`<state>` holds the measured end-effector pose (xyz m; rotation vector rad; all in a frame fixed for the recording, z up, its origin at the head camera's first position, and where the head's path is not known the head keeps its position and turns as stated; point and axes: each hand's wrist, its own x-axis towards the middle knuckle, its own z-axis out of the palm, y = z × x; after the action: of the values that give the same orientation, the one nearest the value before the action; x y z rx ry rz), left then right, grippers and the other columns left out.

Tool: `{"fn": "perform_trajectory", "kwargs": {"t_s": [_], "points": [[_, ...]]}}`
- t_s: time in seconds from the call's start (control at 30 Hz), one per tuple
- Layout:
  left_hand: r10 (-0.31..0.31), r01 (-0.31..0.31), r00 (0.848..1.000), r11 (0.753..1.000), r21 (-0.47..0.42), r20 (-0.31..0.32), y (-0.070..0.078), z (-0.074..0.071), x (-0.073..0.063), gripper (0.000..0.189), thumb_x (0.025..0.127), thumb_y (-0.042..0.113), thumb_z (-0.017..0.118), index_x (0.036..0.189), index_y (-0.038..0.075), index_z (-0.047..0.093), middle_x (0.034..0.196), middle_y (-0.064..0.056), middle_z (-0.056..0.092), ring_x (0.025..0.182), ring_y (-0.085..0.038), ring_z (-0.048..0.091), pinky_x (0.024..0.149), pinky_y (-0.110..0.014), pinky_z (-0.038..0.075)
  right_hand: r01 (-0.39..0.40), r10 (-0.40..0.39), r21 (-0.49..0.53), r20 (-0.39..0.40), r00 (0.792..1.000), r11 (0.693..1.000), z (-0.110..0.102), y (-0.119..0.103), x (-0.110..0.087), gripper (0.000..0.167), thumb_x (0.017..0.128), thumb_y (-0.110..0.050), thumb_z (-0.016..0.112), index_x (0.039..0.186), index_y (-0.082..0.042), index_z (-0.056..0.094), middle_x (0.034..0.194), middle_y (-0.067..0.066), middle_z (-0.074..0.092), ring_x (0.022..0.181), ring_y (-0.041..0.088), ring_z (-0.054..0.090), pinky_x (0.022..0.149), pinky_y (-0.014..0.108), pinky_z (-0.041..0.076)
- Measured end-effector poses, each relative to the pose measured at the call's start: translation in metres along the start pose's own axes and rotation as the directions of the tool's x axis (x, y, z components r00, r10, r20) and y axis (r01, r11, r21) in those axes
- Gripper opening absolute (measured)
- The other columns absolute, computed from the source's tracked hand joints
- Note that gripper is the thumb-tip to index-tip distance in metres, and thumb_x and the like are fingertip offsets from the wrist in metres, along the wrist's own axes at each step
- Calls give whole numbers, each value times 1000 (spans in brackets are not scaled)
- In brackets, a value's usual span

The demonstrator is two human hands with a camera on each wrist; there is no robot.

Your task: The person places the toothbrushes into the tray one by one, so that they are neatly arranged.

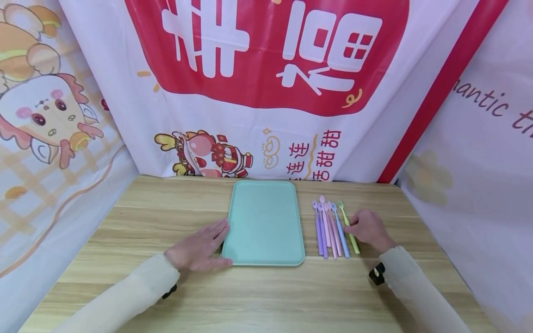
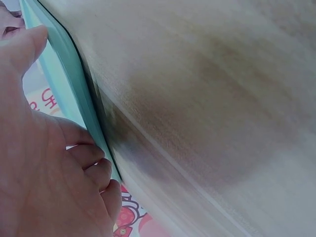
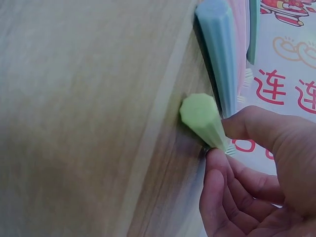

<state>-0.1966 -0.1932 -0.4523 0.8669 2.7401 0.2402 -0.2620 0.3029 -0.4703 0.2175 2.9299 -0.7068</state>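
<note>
A mint-green rectangular tray (image 1: pixel 266 222) lies on the wooden table. Along its left edge rests my left hand (image 1: pixel 200 248), fingers extended and thumb at the near corner; the left wrist view shows the fingers against the tray's rim (image 2: pixel 81 84). To the right of the tray lies a row of toothbrushes in purple, pink and blue. My right hand (image 1: pixel 368 228) pinches the yellow-green toothbrush (image 1: pixel 354 243) at the row's right end between thumb and fingers. In the right wrist view its handle end (image 3: pixel 198 112) faces the camera, beside the blue toothbrush (image 3: pixel 219 54).
Just left of the held one lie the blue toothbrush, pink toothbrushes (image 1: pixel 332 238) and purple toothbrushes (image 1: pixel 319 236), close together. A printed cloth (image 1: pixel 266 101) hangs behind the table's back edge, with more printed cloth on both sides.
</note>
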Motion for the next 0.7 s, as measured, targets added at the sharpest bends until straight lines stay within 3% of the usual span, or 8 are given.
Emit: {"fn": "perform_trajectory", "kwargs": {"t_s": [0.7], "points": [[-8,8,1000,1000,5,13,4,-1,-1,99,101,66,55,165,-5,25,176,-21,19,163,-39,23,132,-57,26,24,-25,-25,-39,999,999,-3,-2,-10,20,89,-20,85,94,-2,77,90,11,69,72,17,62,59,25,51]]}}
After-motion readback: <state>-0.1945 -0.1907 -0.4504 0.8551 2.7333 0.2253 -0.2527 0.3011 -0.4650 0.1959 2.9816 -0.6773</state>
